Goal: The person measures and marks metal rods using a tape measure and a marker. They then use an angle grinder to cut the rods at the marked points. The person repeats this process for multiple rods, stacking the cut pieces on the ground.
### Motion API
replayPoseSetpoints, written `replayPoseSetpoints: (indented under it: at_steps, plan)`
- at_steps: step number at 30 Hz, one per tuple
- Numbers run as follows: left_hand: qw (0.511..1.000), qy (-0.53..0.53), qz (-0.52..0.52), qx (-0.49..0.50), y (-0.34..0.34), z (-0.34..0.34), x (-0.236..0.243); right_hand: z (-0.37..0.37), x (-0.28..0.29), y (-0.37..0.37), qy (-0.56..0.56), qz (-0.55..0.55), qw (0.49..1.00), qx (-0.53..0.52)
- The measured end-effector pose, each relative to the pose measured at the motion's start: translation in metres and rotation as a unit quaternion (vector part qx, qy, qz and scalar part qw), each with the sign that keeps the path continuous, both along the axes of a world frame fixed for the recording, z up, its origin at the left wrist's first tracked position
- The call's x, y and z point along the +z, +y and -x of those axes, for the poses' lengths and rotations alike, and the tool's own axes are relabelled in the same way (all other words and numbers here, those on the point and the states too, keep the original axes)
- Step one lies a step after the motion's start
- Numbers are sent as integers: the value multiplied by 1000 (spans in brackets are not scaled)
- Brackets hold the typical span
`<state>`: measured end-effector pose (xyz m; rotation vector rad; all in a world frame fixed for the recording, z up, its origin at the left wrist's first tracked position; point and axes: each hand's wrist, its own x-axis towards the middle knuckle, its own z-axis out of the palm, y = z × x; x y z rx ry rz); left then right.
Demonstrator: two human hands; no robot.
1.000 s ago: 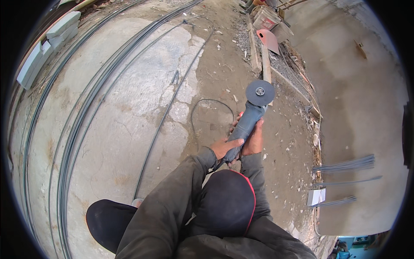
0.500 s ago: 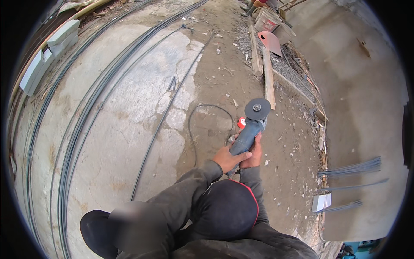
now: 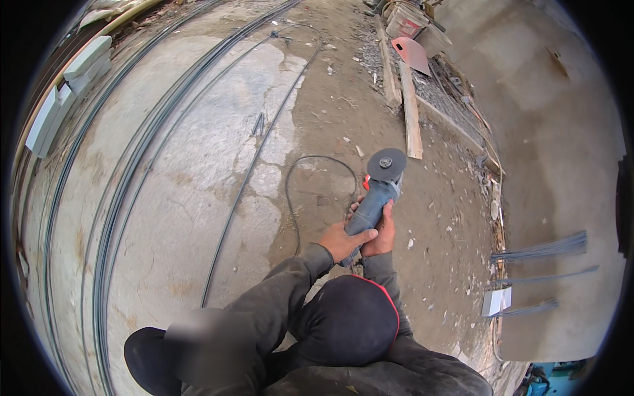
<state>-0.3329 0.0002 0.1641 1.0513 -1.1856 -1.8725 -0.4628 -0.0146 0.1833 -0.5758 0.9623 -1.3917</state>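
I hold a blue-grey angle grinder (image 3: 367, 210) in both hands, its dark round cutting disc (image 3: 387, 164) at the far end. My left hand (image 3: 343, 241) wraps the body from the left, thumb across the top. My right hand (image 3: 382, 231) grips it from the right side. The disc is above bare ground and touches nothing I can see. A small red thing (image 3: 366, 181) shows beside the grinder's head, mostly hidden behind it. A dark cable (image 3: 288, 191) loops over the dirt left of the grinder.
Long steel rods (image 3: 125, 178) run along the concrete (image 3: 178, 198) at left, with short rod pieces (image 3: 258, 124) nearby. White blocks (image 3: 49, 119) stand far left. Planks (image 3: 411, 115), a pink shovel blade (image 3: 411, 55) and buckets (image 3: 406, 23) lie ahead. Rod ends (image 3: 545, 246) jut out at right.
The grinder and both hands have shifted slightly left in the picture. More of the red thing is now covered by the grinder. Both hands keep their grip.
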Motion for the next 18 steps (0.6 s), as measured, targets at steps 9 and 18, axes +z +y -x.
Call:
replayPoseSetpoints:
  at_steps: [9,18]
  plan:
    - [999,-9,17,36,0,0,-10,2,-16,-5,-33,-65,997,9]
    - [999,-8,9,39,-7,-2,6,-5,4,-12,34,-55,998,-14]
